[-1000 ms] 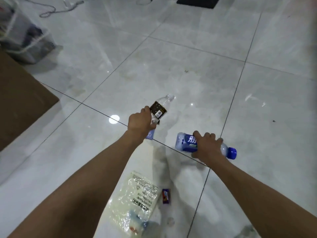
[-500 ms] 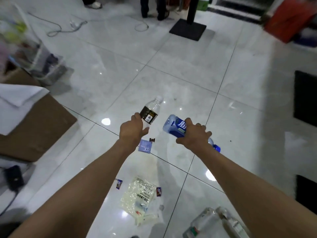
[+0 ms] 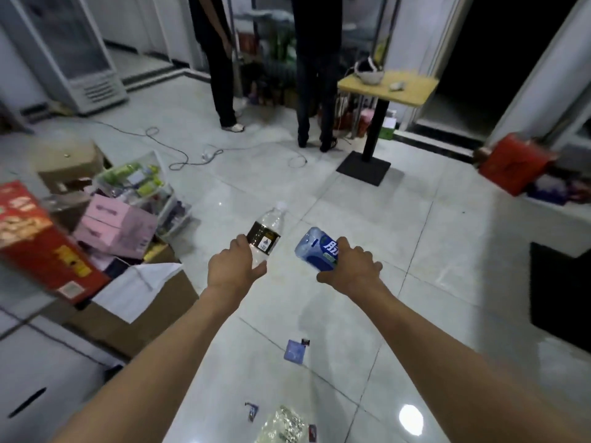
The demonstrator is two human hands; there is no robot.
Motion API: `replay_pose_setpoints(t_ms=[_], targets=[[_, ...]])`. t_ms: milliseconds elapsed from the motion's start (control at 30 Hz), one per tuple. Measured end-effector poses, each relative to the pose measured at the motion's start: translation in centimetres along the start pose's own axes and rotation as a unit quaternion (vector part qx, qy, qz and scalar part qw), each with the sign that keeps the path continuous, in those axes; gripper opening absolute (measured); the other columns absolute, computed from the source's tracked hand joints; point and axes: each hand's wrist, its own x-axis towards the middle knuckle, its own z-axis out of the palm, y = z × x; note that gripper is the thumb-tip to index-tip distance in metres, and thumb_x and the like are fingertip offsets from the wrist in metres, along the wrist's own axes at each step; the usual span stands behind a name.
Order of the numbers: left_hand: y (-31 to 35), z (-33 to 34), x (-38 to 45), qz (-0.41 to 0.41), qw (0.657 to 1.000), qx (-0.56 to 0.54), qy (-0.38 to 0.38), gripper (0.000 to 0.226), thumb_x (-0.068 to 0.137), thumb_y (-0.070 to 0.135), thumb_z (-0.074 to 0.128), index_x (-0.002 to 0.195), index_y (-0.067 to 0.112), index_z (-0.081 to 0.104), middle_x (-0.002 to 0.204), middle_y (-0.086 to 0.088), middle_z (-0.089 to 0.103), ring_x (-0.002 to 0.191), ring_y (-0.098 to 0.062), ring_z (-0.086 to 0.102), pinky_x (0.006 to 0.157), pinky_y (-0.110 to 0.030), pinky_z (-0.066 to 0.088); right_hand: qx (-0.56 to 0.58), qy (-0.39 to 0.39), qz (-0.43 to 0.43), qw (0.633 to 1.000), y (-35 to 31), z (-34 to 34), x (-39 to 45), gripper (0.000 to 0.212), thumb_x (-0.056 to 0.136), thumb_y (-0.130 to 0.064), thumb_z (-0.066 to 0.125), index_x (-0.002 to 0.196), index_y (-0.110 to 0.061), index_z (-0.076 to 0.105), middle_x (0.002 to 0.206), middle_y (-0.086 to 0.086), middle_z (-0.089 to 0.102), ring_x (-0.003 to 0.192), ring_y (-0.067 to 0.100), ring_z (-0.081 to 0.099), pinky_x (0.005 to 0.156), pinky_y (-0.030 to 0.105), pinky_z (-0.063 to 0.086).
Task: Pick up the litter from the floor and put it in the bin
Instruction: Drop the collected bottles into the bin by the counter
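Head view is showing both hands held out above the tiled floor, each holding a bottle clear of it. The left hand is gripping the lower body of a clear bottle with a dark label, its white cap pointing away from the person. The right hand is curling over a blue bottle with a blue-and-white label, its base pointing up and to the left, just beside the clear one. More litter is lying on the floor below the forearms: a small bluish square packet, a crinkled clear plastic bag at the near edge, and a small wrapper beside it. Cardboard boxes are piling up along the left edge, and a table is standing at the far side beside two standing people.
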Motion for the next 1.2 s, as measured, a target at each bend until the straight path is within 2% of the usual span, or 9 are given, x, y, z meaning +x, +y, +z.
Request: replay_pose_setpoints(t_ms=[67, 167, 233, 333, 400, 567, 833, 1000, 1200], targets=[[-1.3, -2.5, -0.1, 0.000, 0.999, -0.015, 0.052, 0.062, 0.053, 0.047, 0.087, 0.083, 0.004, 0.054, 0.063, -0.006, 0.056, 0.044, -0.026, 0.058, 0.044, -0.023, 0.028, -0.004, 0.009, -0.023, 1.000, -2.1, -2.8, -0.6, 0.067, 0.071, -0.048, 0.071, 0.123, -0.023, 0.039, 0.116, 0.006, 0.055, 0.110, 0.028, 0.052, 0.088, 0.037, 0.037], [-3.1, -6.9, -0.4, -0.014, 0.996, -0.034, 0.087, 0.065, 0.036, 0.049, 0.091, 0.069, 0.007, 0.053, 0.049, -0.002, 0.049, 0.032, -0.021, 0.049, 0.040, -0.017, 0.024, -0.012, 0.018, -0.053, 0.998, -5.0, -6.4, -1.8, 0.066, 0.070, -0.047, 0.071, 0.123, -0.022, 0.039, 0.116, 0.004, 0.056, 0.109, 0.027, 0.054, 0.086, 0.035, 0.040], [-4.0, -10.3, -1.5, -0.036, 0.995, 0.011, 0.092, 0.065, 0.044, 0.056, 0.087, 0.075, 0.008, 0.055, 0.054, -0.001, 0.055, 0.037, -0.019, 0.054, 0.040, -0.018, 0.027, -0.015, 0.023, -0.071, 0.997, -6.7, -8.3, -2.9, 0.065, 0.070, -0.046, 0.071, 0.121, -0.021, 0.040, 0.114, 0.003, 0.056, 0.105, 0.026, 0.055, 0.082, 0.033, 0.041], [-5.4, -14.5, -3.2, -0.091, 0.992, 0.056, 0.068, 0.060, 0.084, 0.061, 0.056, 0.111, 0.009, 0.046, 0.094, -0.004, 0.065, 0.078, -0.021, 0.068, 0.057, -0.028, 0.042, -0.010, 0.023, -0.100, 0.995, -9.0, -10.0, -4.4, 0.064, 0.069, -0.046, 0.073, 0.118, -0.019, 0.041, 0.110, 0.003, 0.057, 0.100, 0.025, 0.057, 0.079, 0.032, 0.043], [-6.8, -16.4, -4.7, -0.113, 0.990, 0.048, 0.063, 0.058, 0.089, 0.059, 0.048, 0.118, 0.009, 0.041, 0.104, -0.005, 0.063, 0.088, -0.023, 0.066, 0.064, -0.031, 0.047, -0.016, 0.017, -0.122, 0.992, -10.6, -10.3, -5.6, 0.066, 0.069, -0.047, 0.073, 0.119, -0.019, 0.041, 0.111, 0.004, 0.057, 0.101, 0.025, 0.057, 0.079, 0.033, 0.044], [-11.4, -20.2, -9.0, -0.163, 0.982, 0.046, 0.088, 0.060, 0.088, 0.060, 0.051, 0.119, 0.009, 0.042, 0.107, -0.005, 0.062, 0.086, -0.022, 0.066, 0.058, -0.030, 0.043, -0.064, 0.018, -0.198, 0.978, -15.4, -11.1, -8.9, 0.074, 0.070, -0.047, 0.076, 0.128, -0.018, 0.040, 0.122, 0.007, 0.049, 0.113, 0.026, 0.051, 0.090, 0.038, 0.045], [-19.9, -24.4, -17.6, -0.273, 0.957, 0.033, 0.091, 0.057, 0.086, 0.060, 0.052, 0.112, 0.011, 0.043, 0.104, -0.006, 0.062, 0.085, -0.027, 0.067, 0.064, -0.035, 0.050, -0.074, -0.013, -0.308, 0.948, -24.8, -9.5, -15.5, 0.080, 0.066, -0.053, 0.078, 0.128, -0.019, 0.042, 0.121, 0.006, 0.055, 0.108, 0.025, 0.056, 0.083, 0.035, 0.050], [-26.1, -26.2, -23.4, -0.336, 0.936, 0.060, 0.085, 0.054, 0.088, 0.056, 0.053, 0.112, 0.009, 0.041, 0.107, -0.008, 0.060, 0.091, -0.028, 0.066, 0.063, -0.035, 0.045, -0.053, -0.032, -0.374, 0.925, -31.6, -6.3, -20.8, 0.086, 0.064, -0.051, 0.083, 0.134, -0.023, 0.041, 0.122, 0.002, 0.056, 0.108, 0.021, 0.057, 0.087, 0.038, 0.055], [-34.9, -26.7, -29.9, -0.389, 0.913, 0.083, 0.089, 0.052, 0.089, 0.056, 0.051, 0.110, 0.008, 0.042, 0.103, -0.008, 0.061, 0.089, -0.030, 0.065, 0.062, -0.034, 0.038, -0.093, -0.057, -0.462, 0.880, -40.4, -1.9, -26.8, 0.072, 0.070, -0.053, 0.077, 0.123, -0.020, 0.043, 0.116, 0.005, 0.058, 0.103, 0.023, 0.058, 0.085, 0.040, 0.054]])
